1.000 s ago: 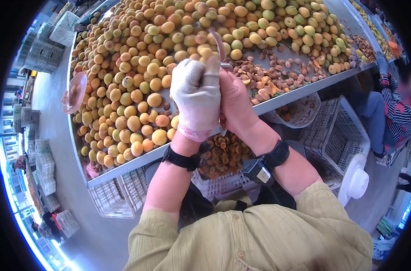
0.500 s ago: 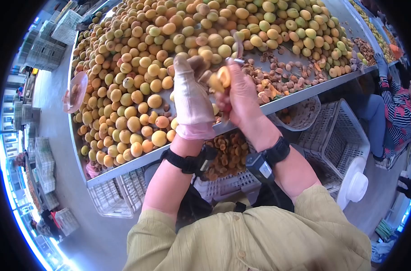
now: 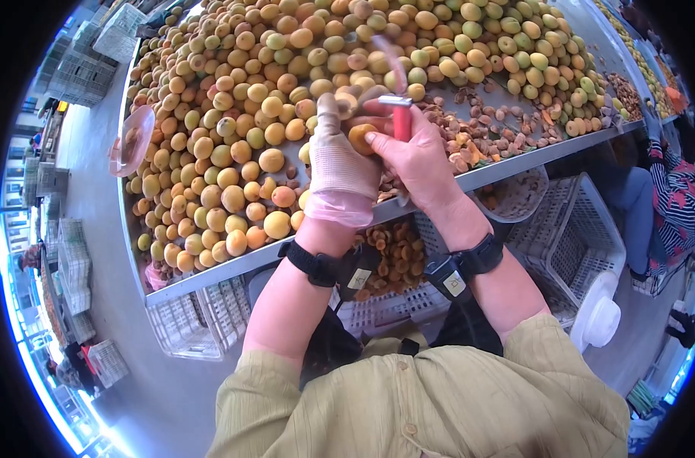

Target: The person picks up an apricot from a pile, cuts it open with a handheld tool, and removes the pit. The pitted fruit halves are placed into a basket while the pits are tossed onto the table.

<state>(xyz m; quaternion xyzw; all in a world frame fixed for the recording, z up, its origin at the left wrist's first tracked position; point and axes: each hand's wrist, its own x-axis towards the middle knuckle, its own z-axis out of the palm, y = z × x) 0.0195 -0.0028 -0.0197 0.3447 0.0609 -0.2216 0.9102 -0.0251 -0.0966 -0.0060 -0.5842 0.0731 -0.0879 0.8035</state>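
My left hand (image 3: 340, 156), in a pale glove with pink plastic at the wrist, is closed around a halved apricot (image 3: 347, 101) above the table's front edge. My right hand (image 3: 416, 156), bare, grips a red-handled tool (image 3: 402, 122) with a metal collar; the tool's far end is blurred. The right thumb presses on an orange apricot piece (image 3: 363, 140) between the two hands. Whole apricots (image 3: 233, 145) are heaped behind and to the left. Brown pits (image 3: 477, 126) with scraps lie to the right of my hands.
Below the metal table edge (image 3: 218, 282) stands a crate of apricot halves (image 3: 397, 263). Empty-looking crates (image 3: 569, 229) and a white basin (image 3: 515, 195) are at the right, near a seated person (image 3: 668, 191). A pink clear container (image 3: 134, 141) hangs at the table's left edge.
Both hands have shifted slightly to the right. The right hand has turned, exposing the red handle, and its thumb now presses on the apricot piece beside the gloved hand.
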